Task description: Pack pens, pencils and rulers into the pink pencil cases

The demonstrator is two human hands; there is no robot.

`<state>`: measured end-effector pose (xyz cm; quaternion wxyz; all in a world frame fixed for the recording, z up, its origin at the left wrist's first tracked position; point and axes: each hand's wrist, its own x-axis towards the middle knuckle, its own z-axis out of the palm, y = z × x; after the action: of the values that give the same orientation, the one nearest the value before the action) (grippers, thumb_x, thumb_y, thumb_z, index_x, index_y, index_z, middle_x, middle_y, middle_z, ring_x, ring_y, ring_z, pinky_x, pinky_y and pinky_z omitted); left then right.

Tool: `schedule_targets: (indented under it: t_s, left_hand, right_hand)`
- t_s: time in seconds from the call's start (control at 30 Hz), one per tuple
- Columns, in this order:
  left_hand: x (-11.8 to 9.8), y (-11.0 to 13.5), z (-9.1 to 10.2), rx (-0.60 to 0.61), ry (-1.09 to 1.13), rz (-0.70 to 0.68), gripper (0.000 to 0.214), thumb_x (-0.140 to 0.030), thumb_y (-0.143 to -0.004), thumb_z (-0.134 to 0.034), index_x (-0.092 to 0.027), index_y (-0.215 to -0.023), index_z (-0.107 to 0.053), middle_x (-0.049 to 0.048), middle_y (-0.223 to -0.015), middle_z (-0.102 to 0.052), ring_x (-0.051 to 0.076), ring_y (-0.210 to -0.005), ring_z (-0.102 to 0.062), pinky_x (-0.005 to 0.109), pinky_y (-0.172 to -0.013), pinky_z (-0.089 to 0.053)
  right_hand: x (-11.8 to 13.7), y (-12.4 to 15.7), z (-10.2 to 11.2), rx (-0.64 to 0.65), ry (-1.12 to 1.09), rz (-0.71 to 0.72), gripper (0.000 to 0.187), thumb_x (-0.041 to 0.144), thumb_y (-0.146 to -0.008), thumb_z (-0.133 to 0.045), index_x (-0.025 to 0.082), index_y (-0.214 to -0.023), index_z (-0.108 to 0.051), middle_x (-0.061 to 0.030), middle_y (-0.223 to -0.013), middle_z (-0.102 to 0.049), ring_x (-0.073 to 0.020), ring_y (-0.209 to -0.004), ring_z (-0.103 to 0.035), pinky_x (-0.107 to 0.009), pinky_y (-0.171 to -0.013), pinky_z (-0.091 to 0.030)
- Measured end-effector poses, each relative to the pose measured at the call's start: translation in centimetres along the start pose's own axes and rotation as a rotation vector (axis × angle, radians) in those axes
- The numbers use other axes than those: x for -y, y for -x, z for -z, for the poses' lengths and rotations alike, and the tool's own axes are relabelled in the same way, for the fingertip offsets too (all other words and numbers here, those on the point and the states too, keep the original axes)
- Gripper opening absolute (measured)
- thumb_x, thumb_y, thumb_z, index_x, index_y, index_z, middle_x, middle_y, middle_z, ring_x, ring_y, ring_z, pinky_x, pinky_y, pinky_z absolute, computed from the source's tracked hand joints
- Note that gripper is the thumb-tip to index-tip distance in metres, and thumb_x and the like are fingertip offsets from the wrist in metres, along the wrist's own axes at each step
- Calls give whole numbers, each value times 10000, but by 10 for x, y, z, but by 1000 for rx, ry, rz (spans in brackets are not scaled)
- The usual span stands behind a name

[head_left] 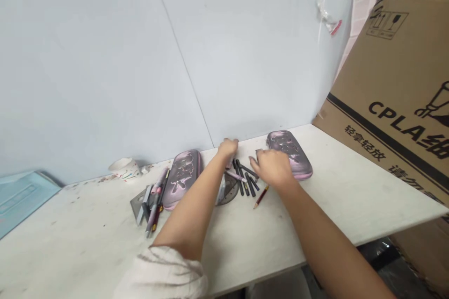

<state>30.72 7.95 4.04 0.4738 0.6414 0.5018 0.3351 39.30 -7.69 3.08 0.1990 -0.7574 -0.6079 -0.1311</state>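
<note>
My left hand (228,147) is at the back of the table with its fingers curled down, just behind a pile of pens. What it grips, if anything, is hidden; a pinkish item shows just below it. My right hand (275,167) hovers by the pile's right side, thumb and fingers apart, in front of the right pencil case (298,161). Several black pens (250,184), a pale purple pen (235,176) and a dark red pencil (261,197) lie between my hands. A grey round-edged piece (229,189) is partly under the pens.
Left of my left arm lies another shiny purple-grey pencil case (180,180), beside a bunch of pens and rulers (154,201). Further left are a speckled paper cup (125,168) and a light blue folder (26,198). A large cardboard box (403,70) leans at the right.
</note>
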Motion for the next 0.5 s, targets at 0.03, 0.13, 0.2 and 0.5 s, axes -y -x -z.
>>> schedule_targets:
  t_s: [0.03, 0.13, 0.2, 0.5]
  left_hand:
    - [3, 9, 2, -25, -97, -11, 374, -416, -623, -611, -155, -872, -512, 183, -1011, -611, 314, -1075, -530, 361, -819, -410]
    - [18, 45, 18, 22, -288, -33, 694, -474, -477, -715, -155, -1065, -530, 210, -1281, -476, 383, -1280, -304, 437, -1006, -253]
    - [32, 73, 33, 198, -716, -139, 903, -658, -521, -610, -219, -1279, -387, 165, -1437, -283, 388, -1337, -161, 495, -1034, -194]
    - [56, 125, 31, 415, -1038, -332, 1232, -821, -434, -523, -284, -1422, -21, 145, -1493, 74, 441, -1311, 136, 622, -1024, -60]
  right_hand:
    - [-6, 0, 1, -47, 9, -68, 407, 385, -863, -335, 122, -885, -645, -178, -865, -657, -258, -866, -588, -376, -738, -398]
    - [-27, 1, 2, -61, 30, -310, 442, 426, -840, -370, 104, -1028, -607, -222, -1051, -578, -331, -1023, -498, -506, -846, -329]
    - [-40, 4, -2, 40, 3, -418, 493, 486, -819, -384, 145, -1126, -566, -214, -1140, -520, -357, -1071, -451, -566, -860, -295]
    - [-42, 24, -9, 175, 3, -263, 539, 548, -822, -319, 266, -1250, -481, -148, -1298, -424, -354, -1145, -392, -489, -834, -379]
